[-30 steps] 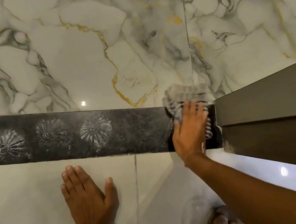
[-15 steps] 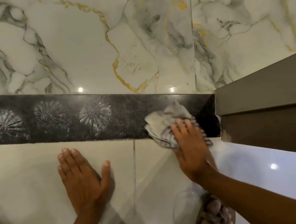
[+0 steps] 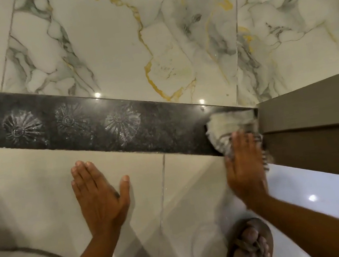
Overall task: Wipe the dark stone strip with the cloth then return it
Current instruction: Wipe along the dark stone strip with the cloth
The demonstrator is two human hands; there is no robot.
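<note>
The right hand (image 3: pixel 245 169) lies flat, fingers extended, pressing the cloth (image 3: pixel 230 128) against the dark stone strip (image 3: pixel 164 127) at its right end, just beside the brown wood frame (image 3: pixel 315 106). The cloth is pinned under the fingers rather than gripped in a fist. The left hand (image 3: pixel 99 196) rests open, palm down, on the pale floor tile (image 3: pixel 31 193) below the strip, holding nothing. Three pale rosette marks (image 3: pixel 123 125) show on the strip to the left.

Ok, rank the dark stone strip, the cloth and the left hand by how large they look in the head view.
1. dark stone strip, clearly largest.
2-3. left hand and cloth: unsure, since the right hand hides part of the cloth.
</note>
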